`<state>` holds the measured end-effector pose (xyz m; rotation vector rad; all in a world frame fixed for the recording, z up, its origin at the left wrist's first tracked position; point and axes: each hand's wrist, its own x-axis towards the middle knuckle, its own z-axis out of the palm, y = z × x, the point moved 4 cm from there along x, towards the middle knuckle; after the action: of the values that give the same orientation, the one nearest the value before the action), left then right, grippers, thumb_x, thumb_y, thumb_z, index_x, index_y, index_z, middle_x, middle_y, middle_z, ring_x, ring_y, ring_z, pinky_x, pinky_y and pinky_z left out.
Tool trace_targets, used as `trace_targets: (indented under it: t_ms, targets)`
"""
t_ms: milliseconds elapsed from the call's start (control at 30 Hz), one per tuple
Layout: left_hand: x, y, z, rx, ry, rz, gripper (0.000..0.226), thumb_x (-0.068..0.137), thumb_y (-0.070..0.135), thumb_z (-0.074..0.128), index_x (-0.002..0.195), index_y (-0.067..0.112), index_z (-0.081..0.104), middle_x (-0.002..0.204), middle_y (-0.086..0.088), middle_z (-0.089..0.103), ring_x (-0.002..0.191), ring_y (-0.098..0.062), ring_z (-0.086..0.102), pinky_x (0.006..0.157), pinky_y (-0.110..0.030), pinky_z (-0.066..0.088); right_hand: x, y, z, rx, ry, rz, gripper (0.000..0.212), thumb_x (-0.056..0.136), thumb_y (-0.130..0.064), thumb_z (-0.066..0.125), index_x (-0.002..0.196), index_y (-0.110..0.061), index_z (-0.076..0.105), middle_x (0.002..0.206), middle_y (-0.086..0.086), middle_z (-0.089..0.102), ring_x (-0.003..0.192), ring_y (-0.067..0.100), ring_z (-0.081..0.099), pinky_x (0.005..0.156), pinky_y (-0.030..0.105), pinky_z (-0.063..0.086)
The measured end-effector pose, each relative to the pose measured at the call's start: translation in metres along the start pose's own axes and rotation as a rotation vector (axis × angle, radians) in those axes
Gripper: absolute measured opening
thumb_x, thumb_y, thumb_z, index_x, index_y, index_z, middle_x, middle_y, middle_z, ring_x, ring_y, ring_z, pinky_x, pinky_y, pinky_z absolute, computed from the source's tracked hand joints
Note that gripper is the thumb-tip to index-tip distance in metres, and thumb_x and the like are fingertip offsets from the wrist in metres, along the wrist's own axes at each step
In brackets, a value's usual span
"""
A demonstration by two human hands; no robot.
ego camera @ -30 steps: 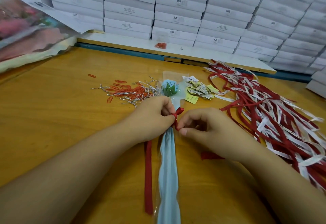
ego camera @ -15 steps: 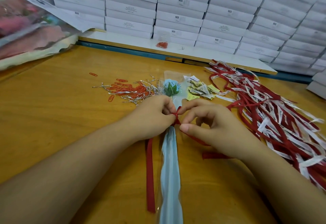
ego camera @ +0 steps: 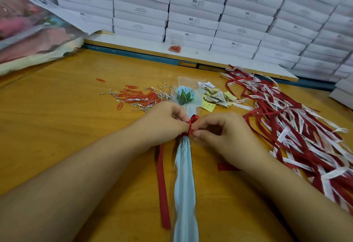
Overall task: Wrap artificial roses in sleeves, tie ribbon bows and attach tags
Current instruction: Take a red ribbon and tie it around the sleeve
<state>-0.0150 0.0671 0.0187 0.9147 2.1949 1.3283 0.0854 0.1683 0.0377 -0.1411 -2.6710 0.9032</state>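
Observation:
A blue artificial rose (ego camera: pixel 185 94) lies in a clear sleeve with a light blue liner (ego camera: pixel 185 180), its head pointing away from me. A red ribbon (ego camera: pixel 192 122) is looped around the sleeve's neck. My left hand (ego camera: pixel 162 121) pinches the ribbon from the left and my right hand (ego camera: pixel 223 133) pinches it from the right. One ribbon tail (ego camera: pixel 163 190) trails toward me left of the sleeve; a short end (ego camera: pixel 226 167) shows under my right wrist.
Red paper clips and silver twist ties (ego camera: pixel 139 97) lie left of the rose, small paper tags (ego camera: pixel 216 96) right of it. A heap of red and white ribbons (ego camera: pixel 298 127) fills the right side. Stacked white boxes (ego camera: pixel 191 12) line the back; bagged flowers (ego camera: pixel 32 32) sit far left.
My right hand has drawn back from the knot a little, and a small red loop now stands up between my two hands. The sleeve has not moved.

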Motion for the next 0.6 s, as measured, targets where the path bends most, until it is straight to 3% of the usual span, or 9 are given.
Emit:
trace_targets:
  t_ms: [100,233,333,467,600]
  targets:
    - [-0.0012,0.0006,0.0005,-0.040,-0.002,-0.017,0.016,0.082,0.007,0.066,0.071,0.020,0.067,0.057,0.007,0.061,0.047,0.002,0.053,0.047,-0.011,0.041,-0.0015,0.0006,0.0014,0.113,0.042,0.066,0.022,0.082,-0.003,0.071,0.088,-0.017,0.056,0.070,-0.001,0.071,0.066,0.003,0.068,0.066,0.022,0.056]
    - [-0.0024,0.0021,0.0005,-0.010,0.015,-0.013,0.018,0.081,0.009,0.067,0.068,0.022,0.068,0.059,0.009,0.063,0.062,-0.008,0.059,0.060,-0.023,0.049,-0.0009,0.0020,0.0052,0.115,0.046,0.146,0.042,0.079,-0.006,0.075,0.086,-0.027,0.039,0.068,-0.010,0.072,0.058,0.000,0.066,0.055,0.010,0.049]
    - [-0.0036,0.0043,0.0009,0.012,0.018,-0.002,0.017,0.080,0.010,0.067,0.068,0.023,0.070,0.061,0.009,0.065,0.067,-0.012,0.061,0.072,-0.034,0.054,0.0012,0.0031,0.0058,0.077,0.049,0.172,0.043,0.077,-0.009,0.077,0.092,-0.028,0.041,0.067,-0.012,0.071,0.057,-0.002,0.065,0.056,0.010,0.049]
    - [-0.0037,0.0058,0.0005,0.046,0.012,0.023,0.015,0.081,0.013,0.068,0.072,0.024,0.071,0.060,0.011,0.064,0.065,-0.006,0.060,0.069,-0.026,0.052,0.0031,0.0063,0.0074,0.044,0.047,0.211,0.047,0.077,-0.011,0.076,0.112,-0.023,0.048,0.063,-0.008,0.070,0.061,-0.003,0.065,0.060,0.009,0.050]
    - [-0.0048,0.0073,0.0026,0.082,-0.029,0.058,0.013,0.083,0.015,0.068,0.076,0.026,0.071,0.066,0.011,0.064,0.067,-0.006,0.061,0.072,-0.026,0.052,0.0032,0.0061,0.0082,0.013,0.046,0.209,0.021,0.080,-0.011,0.073,0.099,-0.016,0.065,0.065,-0.002,0.070,0.060,0.004,0.067,0.065,0.021,0.056]
